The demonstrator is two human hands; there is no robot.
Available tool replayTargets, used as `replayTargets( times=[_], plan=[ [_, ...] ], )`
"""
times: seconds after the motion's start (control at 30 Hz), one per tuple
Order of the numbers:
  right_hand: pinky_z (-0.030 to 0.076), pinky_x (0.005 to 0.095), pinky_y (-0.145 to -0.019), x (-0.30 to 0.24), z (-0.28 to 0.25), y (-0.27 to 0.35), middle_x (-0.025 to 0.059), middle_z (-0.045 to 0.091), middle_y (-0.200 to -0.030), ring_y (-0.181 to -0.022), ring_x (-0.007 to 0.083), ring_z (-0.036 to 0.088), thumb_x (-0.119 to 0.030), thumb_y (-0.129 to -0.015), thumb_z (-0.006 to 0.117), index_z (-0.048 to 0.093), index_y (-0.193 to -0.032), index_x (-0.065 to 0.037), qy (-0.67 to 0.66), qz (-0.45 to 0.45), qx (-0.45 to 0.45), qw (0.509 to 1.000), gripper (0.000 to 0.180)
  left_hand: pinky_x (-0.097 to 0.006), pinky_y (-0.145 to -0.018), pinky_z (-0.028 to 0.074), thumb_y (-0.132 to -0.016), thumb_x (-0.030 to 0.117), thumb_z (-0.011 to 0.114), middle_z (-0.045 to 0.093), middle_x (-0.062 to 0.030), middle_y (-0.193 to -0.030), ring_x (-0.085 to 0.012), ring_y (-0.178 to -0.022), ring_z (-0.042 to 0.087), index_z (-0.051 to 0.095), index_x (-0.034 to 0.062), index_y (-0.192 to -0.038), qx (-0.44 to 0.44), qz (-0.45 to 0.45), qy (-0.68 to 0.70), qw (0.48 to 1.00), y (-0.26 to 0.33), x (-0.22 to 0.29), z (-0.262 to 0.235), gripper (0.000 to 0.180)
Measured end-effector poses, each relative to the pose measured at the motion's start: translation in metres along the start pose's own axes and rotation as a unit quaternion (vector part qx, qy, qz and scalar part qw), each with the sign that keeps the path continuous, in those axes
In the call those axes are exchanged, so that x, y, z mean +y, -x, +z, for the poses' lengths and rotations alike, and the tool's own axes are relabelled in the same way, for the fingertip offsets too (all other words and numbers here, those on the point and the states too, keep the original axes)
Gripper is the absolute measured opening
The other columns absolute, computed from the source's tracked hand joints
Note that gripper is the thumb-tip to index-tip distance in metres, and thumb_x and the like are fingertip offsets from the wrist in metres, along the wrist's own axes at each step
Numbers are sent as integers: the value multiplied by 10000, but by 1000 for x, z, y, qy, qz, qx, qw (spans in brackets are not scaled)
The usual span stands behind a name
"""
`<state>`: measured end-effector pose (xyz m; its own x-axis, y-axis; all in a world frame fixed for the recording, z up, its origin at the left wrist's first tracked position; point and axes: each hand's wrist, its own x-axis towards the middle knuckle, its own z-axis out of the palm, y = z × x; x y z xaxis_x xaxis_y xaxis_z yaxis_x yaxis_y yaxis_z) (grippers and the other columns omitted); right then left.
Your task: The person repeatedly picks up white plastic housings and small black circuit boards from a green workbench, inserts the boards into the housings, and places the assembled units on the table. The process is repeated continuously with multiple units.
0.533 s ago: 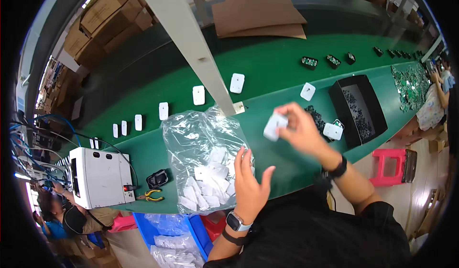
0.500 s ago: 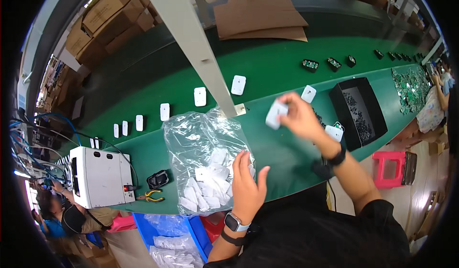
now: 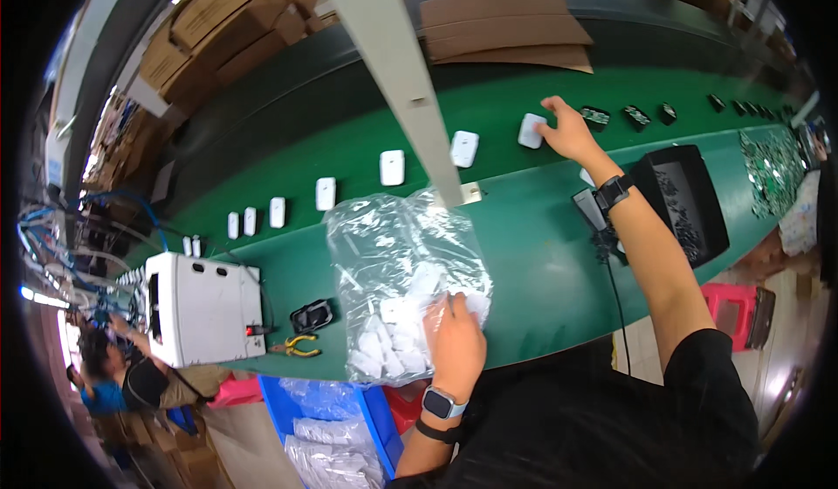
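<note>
My right hand [image 3: 572,133] is over the green belt with its fingers apart. Its thumb is right at the edge of a white plastic cover [image 3: 531,131] lying there, and the index finger stands clear of it. My left hand [image 3: 459,349] is at the right side of a clear plastic bag [image 3: 384,240], its fingers curled among the loose white covers [image 3: 384,345]. What those fingers grip, if anything, is hidden. More white covers, such as one [image 3: 392,168] left of the post, stand in a spaced row along the belt.
Black housings with circuit boards [image 3: 636,118] line the belt at right. A black bin [image 3: 711,218] of small dark parts and a heap of circuit boards [image 3: 770,170] are nearby. A metal post [image 3: 401,87] rises mid-table. Yellow-handled pliers [image 3: 301,346] and a white machine [image 3: 205,314] stand left.
My right hand has moved up onto the belt and set the white cover down there, loosening its fingers. My left hand has lowered into the covers in the bag. The whole view has shifted slightly.
</note>
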<state>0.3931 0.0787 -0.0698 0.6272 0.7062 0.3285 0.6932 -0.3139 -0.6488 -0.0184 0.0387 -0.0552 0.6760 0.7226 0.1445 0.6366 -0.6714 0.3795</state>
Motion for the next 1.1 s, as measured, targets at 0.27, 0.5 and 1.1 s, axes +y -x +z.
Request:
replayTargets(
  times=[0.27, 0.5, 1.1],
  plan=[
    [530, 351, -740, -37, -129, 116, 110, 668, -885, -804, 233, 658, -88, -854, 731, 681, -915, -21, -6, -17, -130, 991, 104, -494, -886, 474, -849, -11, 651, 597, -222, -1094, -430, -1030, 587, 619, 13, -1214, -23, -22, 64, 997, -9, 9, -3, 367],
    [541, 414, -741, -18, -132, 182, 122, 649, -836, -818, 316, 644, -49, -801, 705, 699, -831, -28, 107, -38, -91, 989, 37, -495, -796, 473, -855, -55, 620, 600, -208, -1042, -422, -899, 592, 630, 35, -1219, -52, -19, 42, 998, -18, 21, -8, 375],
    [546, 429, -795, -21, -102, 163, 102, 660, -851, -870, 313, 633, -73, -799, 676, 712, -845, -42, 248, -161, -200, 934, 66, -360, -752, 642, -974, -47, 578, 658, -94, -1062, -177, -922, 687, 591, -60, -1176, 30, -147, 639, 755, 9, 30, -27, 203]
  ],
)
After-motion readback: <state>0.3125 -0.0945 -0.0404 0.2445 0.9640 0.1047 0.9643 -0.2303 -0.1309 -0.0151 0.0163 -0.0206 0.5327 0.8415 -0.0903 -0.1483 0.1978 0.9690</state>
